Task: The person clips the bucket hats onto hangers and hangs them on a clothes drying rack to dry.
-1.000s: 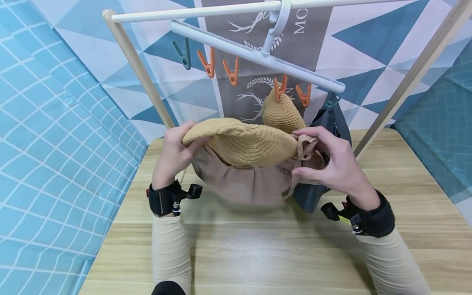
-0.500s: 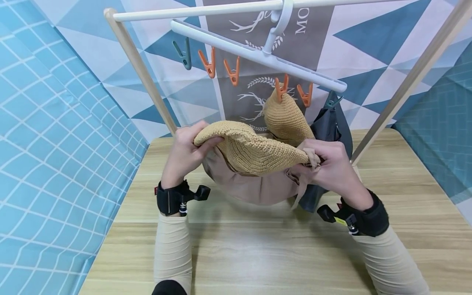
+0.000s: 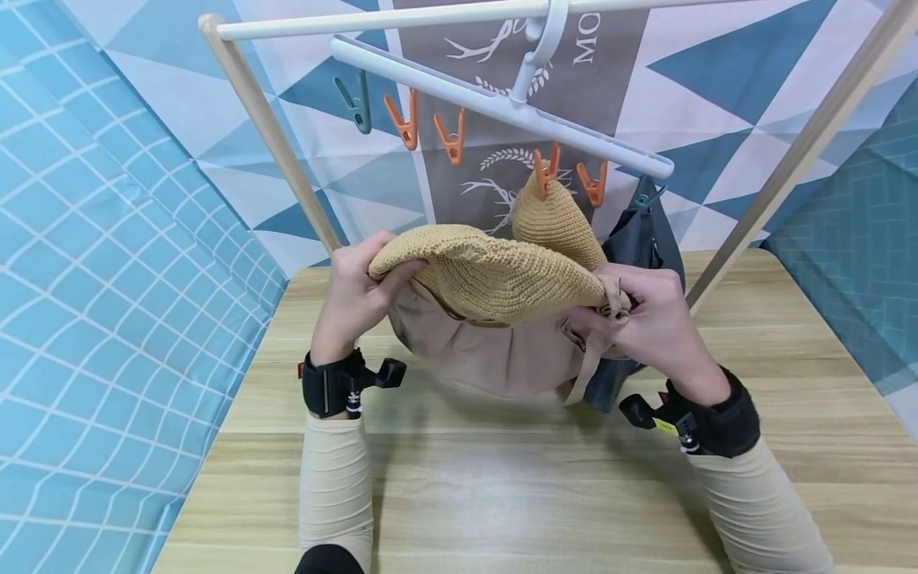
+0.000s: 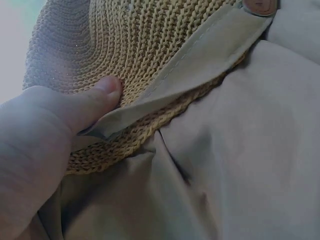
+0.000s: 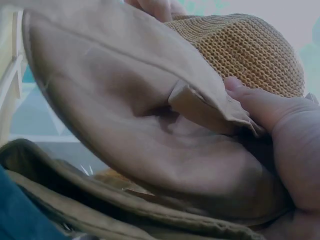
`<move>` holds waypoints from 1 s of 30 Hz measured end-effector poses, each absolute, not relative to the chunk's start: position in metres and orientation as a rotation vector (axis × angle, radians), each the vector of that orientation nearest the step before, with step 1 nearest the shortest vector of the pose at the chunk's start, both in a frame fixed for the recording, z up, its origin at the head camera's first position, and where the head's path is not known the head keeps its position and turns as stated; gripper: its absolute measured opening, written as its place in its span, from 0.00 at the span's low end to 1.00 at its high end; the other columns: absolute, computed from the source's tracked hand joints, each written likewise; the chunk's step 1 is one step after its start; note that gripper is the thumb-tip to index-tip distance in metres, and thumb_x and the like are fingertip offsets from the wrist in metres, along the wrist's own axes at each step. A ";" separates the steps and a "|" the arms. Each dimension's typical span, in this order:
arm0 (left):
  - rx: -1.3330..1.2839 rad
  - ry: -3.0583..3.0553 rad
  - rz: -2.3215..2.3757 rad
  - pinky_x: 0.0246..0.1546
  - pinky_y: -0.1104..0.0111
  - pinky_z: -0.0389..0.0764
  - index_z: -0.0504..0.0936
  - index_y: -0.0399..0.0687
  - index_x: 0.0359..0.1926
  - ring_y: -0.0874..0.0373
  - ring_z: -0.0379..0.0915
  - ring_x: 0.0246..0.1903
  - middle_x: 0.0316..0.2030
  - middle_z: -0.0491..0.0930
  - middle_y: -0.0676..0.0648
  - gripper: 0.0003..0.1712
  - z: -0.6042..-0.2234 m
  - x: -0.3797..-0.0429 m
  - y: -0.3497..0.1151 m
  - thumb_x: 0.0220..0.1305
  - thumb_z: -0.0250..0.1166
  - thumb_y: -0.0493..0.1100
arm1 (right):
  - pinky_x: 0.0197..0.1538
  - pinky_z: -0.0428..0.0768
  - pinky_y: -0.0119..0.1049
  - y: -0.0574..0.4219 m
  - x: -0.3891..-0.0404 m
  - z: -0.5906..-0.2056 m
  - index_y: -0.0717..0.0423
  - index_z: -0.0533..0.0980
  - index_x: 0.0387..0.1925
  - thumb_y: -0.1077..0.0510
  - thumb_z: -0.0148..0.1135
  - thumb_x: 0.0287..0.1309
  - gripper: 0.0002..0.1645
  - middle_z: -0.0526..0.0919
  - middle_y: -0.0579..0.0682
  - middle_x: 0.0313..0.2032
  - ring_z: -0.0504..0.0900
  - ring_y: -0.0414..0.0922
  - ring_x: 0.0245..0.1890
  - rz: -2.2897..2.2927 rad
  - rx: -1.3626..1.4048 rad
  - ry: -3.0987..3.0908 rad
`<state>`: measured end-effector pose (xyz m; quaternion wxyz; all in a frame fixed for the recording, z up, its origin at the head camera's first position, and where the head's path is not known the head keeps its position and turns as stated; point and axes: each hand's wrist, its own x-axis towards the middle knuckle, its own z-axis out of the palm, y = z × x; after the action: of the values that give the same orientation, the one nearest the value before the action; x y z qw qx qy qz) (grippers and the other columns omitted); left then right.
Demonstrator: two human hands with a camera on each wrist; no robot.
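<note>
Both hands hold a sun hat [image 3: 495,279] up beneath the hanger. It has a tan knitted part and a pinkish-beige fabric part [image 3: 480,363]. My left hand [image 3: 355,291] pinches the knitted edge at the left, its thumb lying on the knit in the left wrist view. At the right end, my right hand [image 3: 649,319] grips the fabric beside a small tied bow [image 3: 613,296]. A loose fabric strap [image 3: 588,367] dangles below that hand. In the right wrist view, the beige fabric [image 5: 115,95] folds over under the right thumb. The fingers behind the hat are hidden.
A white hanger [image 3: 523,118] hangs tilted from the rack's bar [image 3: 445,19]. Orange and green clips hang along it. One orange clip [image 3: 546,169] holds another tan knitted item [image 3: 559,227]. A dark bag-like item [image 3: 645,231] hangs at the right, above the wooden table [image 3: 502,494].
My right hand has closed from a wide grasp onto the bow end of the hat. The hat has shifted slightly right, and dipped then risen a little.
</note>
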<state>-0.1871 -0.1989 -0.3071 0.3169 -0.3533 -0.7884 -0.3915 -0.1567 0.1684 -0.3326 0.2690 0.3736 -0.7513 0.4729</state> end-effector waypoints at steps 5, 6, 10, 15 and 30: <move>-0.893 -2.072 -1.008 0.35 0.78 0.69 0.85 0.35 0.38 0.71 0.70 0.29 0.29 0.84 0.40 0.09 -0.306 -0.185 -0.199 0.64 0.79 0.28 | 0.37 0.67 0.21 0.176 -0.157 -0.332 0.63 0.83 0.30 0.59 0.89 0.57 0.18 0.86 0.28 0.35 0.78 0.26 0.33 1.345 0.937 -2.025; -0.882 -2.067 -1.008 0.36 0.78 0.69 0.85 0.35 0.37 0.71 0.71 0.30 0.29 0.84 0.39 0.09 -0.306 -0.185 -0.199 0.64 0.79 0.28 | 0.35 0.64 0.22 0.177 -0.157 -0.331 0.62 0.80 0.27 0.56 0.88 0.59 0.22 0.84 0.30 0.33 0.75 0.27 0.31 1.343 0.925 -2.026; -0.850 -2.029 -1.003 0.38 0.78 0.71 0.84 0.33 0.37 0.71 0.73 0.31 0.31 0.86 0.37 0.08 -0.307 -0.183 -0.201 0.64 0.77 0.27 | 0.31 0.60 0.26 0.179 -0.155 -0.330 0.59 0.72 0.23 0.66 0.87 0.55 0.26 0.74 0.39 0.26 0.67 0.30 0.25 1.312 0.864 -2.048; -0.843 -1.977 -1.006 0.33 0.76 0.64 0.84 0.32 0.37 0.67 0.65 0.25 0.29 0.84 0.36 0.03 -0.307 -0.185 -0.201 0.70 0.67 0.25 | 0.29 0.65 0.24 0.181 -0.152 -0.327 0.61 0.85 0.29 0.79 0.79 0.48 0.14 0.82 0.35 0.28 0.71 0.29 0.23 1.334 0.778 -2.071; -0.843 -2.005 -1.031 0.31 0.74 0.62 0.81 0.34 0.36 0.67 0.61 0.23 0.26 0.79 0.37 0.06 -0.305 -0.183 -0.195 0.74 0.65 0.27 | 0.32 0.71 0.19 0.186 -0.152 -0.323 0.59 0.91 0.52 0.75 0.79 0.53 0.23 0.85 0.23 0.36 0.78 0.25 0.29 1.354 0.686 -2.217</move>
<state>-0.1827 -0.1947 -0.3048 0.3589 -0.3270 -0.7774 -0.3999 -0.1518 0.1861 -0.3233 0.2256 0.2486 -0.8038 0.4911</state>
